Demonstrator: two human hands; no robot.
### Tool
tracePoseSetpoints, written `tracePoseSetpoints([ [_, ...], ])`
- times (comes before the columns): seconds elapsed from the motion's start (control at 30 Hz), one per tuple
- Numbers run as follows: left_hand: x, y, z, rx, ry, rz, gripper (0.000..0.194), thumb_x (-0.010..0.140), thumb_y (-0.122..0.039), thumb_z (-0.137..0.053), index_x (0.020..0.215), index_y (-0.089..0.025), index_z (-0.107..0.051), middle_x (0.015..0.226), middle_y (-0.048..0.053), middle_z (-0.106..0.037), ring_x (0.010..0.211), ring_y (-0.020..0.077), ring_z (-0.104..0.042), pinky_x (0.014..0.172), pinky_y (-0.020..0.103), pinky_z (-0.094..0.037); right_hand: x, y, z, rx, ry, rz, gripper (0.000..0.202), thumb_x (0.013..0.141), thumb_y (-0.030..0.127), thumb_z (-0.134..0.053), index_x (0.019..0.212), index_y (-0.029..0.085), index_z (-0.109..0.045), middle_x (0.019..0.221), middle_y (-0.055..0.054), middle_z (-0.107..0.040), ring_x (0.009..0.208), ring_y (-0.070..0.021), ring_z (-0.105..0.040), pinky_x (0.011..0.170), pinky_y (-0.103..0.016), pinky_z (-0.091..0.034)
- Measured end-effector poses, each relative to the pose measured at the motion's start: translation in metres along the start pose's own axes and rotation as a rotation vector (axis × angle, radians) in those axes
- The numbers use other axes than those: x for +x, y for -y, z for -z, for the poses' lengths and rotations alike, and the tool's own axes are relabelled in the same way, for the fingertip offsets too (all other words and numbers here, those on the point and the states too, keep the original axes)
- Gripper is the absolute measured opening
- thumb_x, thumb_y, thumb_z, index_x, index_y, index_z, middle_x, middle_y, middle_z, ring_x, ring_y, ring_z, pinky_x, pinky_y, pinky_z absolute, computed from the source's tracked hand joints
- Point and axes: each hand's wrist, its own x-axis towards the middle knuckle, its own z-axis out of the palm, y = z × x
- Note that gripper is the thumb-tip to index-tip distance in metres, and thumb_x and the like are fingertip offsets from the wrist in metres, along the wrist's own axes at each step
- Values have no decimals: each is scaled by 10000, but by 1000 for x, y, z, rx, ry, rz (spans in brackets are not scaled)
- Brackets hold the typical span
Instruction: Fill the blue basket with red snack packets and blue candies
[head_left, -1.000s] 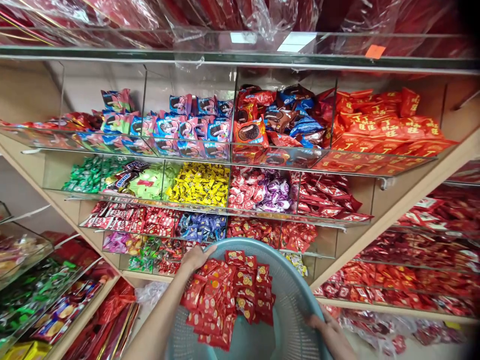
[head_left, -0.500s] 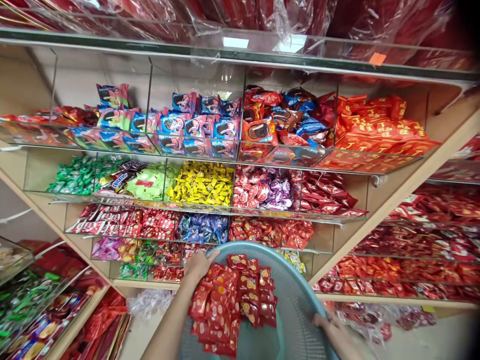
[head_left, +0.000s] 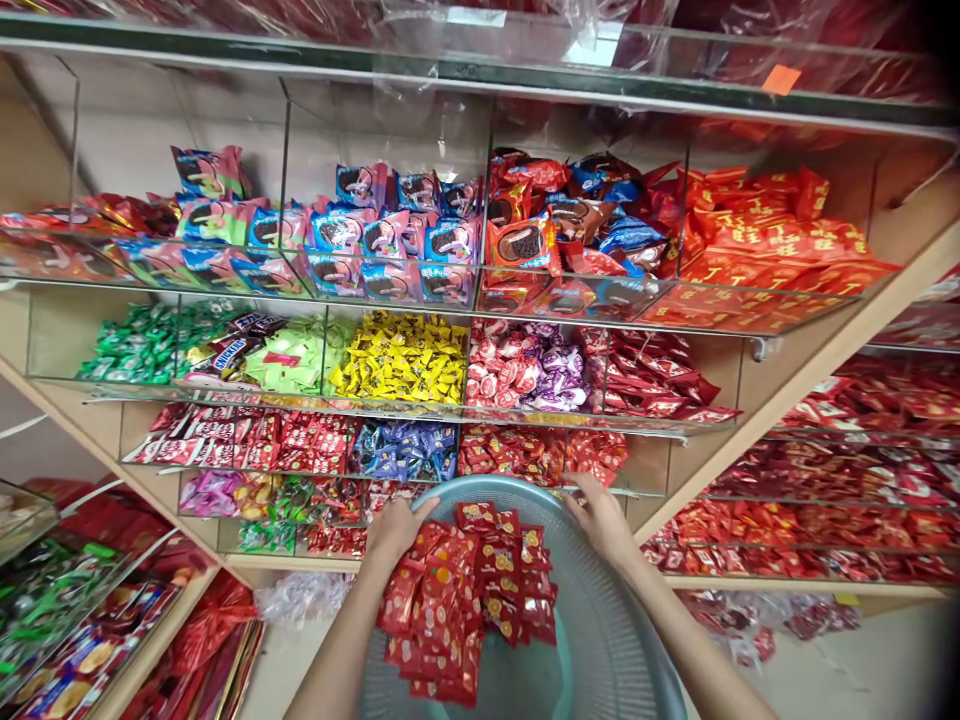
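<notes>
Two bare hands at one blue-green perforated basket (head_left: 600,620), which sits low in the view before a stepped candy rack (head_left: 810,350).

Left hand (head_left: 391,535): at the far-left part of the basket's rim, thumb laid over the edge, fingers curled on the outer side; grip pinching the rim.

Right hand (head_left: 604,520): at the far-right part of the rim, fingertips pointing toward the rack. Its underside is hidden, so I cannot tell whether this grip is pressed on the rim or merely resting there.

Basket contents: red packets (head_left: 435,600) with orange fruit prints, piled mostly in the left half; bare basket floor and wall visible to the right of the pile.

Rack, directly beyond the rim: similar red sachets (head_left: 506,452), with blue-wrapped sweets (head_left: 405,450) to their left. Tier above: yellow-wrapped sweets (head_left: 405,360) near the middle, green-wrapped sweets (head_left: 139,345) toward the left end. Upper tier: blue-and-pink cookie packs (head_left: 390,240) left of centre, orange-red bags (head_left: 772,240) at right. Clear plastic (head_left: 304,600) lies under the rack, left of the left forearm.
</notes>
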Motion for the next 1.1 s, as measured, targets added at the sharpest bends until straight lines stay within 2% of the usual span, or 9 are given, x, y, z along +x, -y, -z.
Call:
tracePoseSetpoints([
  [0.07,0,1,-1,0,2,0,719,657,-719,-254,890,-140,-611,923,171,-629,886,299,-572,719,348,-410,31,11,-11,-160,94,23,261,801,260,-387,1020,187,-508,1029,-79,-547,900,-166,-534,766,-265,-395],
  [0.2,1,0,-2,-9,7,-16,716,656,-724,-242,885,-155,-610,903,166,-634,865,303,-578,710,360,-412,66,18,-33,-491,268,-125,221,761,184,-453,963,160,-540,950,-106,-574,862,-185,-552,686,-248,-383],
  [0.37,1,0,-1,4,16,9,674,674,-696,-265,874,-154,-612,910,159,-635,873,299,-576,707,352,-416,74,10,-41,-524,290,-152,147,763,165,-454,803,136,-592,832,-124,-602,789,-193,-572,627,-244,-369],
  [0.53,0,-1,-3,19,30,24,658,692,-676,-269,857,-138,-612,922,173,-632,890,291,-575,724,342,-413,65,14,-26,-469,215,-99,246,822,221,-370,784,177,-610,830,-92,-606,770,-169,-573,631,-237,-373],
  [0.67,-1,-3,-3,29,25,30,672,693,-682,-253,854,-136,-610,918,174,-632,895,298,-571,730,353,-410,47,23,-11,-58,-101,-23,268,820,329,-387,848,192,-615,896,-72,-610,817,-163,-565,729,-261,-404],
  [0.73,-2,-4,-2,27,26,37,679,690,-687,-253,858,-134,-609,920,175,-631,896,295,-572,730,349,-411,35,27,-10,257,-194,-107,285,780,395,-442,842,177,-615,845,-70,-625,778,-175,-577,726,-289,-430],
  [0.8,-3,-4,-1,21,28,47,692,685,-695,-251,873,-131,-605,924,177,-629,893,293,-574,723,345,-415,22,31,-15,579,-161,-289,299,721,432,-512,814,164,-606,760,-61,-632,709,-181,-593,668,-302,-465],
  [0.9,-4,-4,0,21,28,51,703,682,-701,-249,893,-128,-599,931,179,-626,890,291,-575,712,344,-419,4,36,-28,961,16,-563,287,621,403,-628,759,157,-578,677,-34,-623,655,-168,-610,605,-275,-492],
  [1.1,-4,-3,2,25,44,25,631,703,-664,-282,861,-144,-603,944,158,-628,900,277,-574,720,325,-416,-25,43,-48,1082,265,-740,259,589,312,-658,756,164,-525,630,5,-605,612,-146,-622,563,-238,-497],
])
